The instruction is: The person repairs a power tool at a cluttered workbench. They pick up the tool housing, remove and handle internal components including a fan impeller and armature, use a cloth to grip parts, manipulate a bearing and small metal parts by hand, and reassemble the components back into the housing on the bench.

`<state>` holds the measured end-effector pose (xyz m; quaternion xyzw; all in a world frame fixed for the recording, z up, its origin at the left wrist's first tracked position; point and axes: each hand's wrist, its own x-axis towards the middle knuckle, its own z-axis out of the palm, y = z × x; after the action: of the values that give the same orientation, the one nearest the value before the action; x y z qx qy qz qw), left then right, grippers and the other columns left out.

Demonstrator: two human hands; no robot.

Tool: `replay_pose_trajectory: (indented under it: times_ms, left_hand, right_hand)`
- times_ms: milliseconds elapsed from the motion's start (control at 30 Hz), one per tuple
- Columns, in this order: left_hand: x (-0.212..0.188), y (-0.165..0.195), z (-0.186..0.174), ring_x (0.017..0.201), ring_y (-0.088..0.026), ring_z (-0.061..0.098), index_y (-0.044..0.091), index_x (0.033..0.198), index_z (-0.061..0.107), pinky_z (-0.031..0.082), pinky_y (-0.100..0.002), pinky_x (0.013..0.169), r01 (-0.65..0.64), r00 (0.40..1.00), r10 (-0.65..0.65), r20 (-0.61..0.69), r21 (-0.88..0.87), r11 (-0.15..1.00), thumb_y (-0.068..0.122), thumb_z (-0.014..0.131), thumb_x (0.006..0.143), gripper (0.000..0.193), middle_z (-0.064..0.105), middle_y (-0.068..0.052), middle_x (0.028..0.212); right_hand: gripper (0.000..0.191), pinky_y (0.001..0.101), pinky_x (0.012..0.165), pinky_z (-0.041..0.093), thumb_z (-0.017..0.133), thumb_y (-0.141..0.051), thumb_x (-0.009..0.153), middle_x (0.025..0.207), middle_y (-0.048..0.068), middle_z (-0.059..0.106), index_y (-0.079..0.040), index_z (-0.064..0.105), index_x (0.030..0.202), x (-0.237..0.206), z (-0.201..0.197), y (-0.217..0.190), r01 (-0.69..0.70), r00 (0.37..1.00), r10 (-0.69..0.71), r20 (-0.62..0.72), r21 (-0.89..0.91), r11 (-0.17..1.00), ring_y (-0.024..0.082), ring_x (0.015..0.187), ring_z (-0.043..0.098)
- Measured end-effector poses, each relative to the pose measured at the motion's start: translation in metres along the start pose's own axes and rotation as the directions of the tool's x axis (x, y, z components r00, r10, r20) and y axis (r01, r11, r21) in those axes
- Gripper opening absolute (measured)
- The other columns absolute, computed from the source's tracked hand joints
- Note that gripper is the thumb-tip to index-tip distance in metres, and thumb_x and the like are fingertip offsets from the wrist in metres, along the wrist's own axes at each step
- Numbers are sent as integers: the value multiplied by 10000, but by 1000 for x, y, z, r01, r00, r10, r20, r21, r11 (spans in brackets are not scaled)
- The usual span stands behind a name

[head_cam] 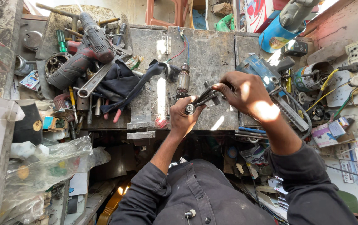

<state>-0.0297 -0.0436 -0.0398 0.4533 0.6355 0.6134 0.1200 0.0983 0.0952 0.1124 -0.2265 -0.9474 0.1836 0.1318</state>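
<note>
Both my hands hold a small black metal puller tool (202, 100) over the grey workbench (212, 54). My left hand (182, 118) grips its lower end, where a round bearing (189, 109) sits. At the tool's upper end my right hand (245, 93) has its fingers closed around the top. A motor armature (183, 79) with copper windings stands on the bench just beyond my left hand.
A red and grey power drill (85, 50), a large wrench (99, 77) and screwdrivers lie at the left on a dark cloth (122, 81). A blue power tool (258, 68) and tangled wires sit at the right. Plastic bags (49, 164) crowd the near left.
</note>
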Motion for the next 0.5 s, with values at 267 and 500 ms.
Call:
replay_pose_trajectory:
  times_ms: [267, 500]
  left_hand:
    - [0, 1, 0, 706, -245, 685, 44, 1019, 726, 518, -362, 645, 98, 995, -99, -27, -55, 994, 193, 884, 800, 309, 705, -108, 824]
    - [1, 2, -2, 718, -247, 672, 65, 1019, 727, 528, -360, 678, 56, 998, -57, -21, -71, 996, 201, 878, 813, 289, 689, -102, 800]
  right_hand:
    - [334, 358, 703, 530, 768, -159, 872, 986, 157, 662, 9, 665, 1141, 2, -4, -10, 193, 976, -166, -143, 197, 961, 304, 819, 688]
    - [198, 409, 686, 521, 787, -224, 943, 887, 151, 707, -38, 746, 996, 1, 9, -10, -201, 979, 203, -32, 47, 978, 322, 784, 700]
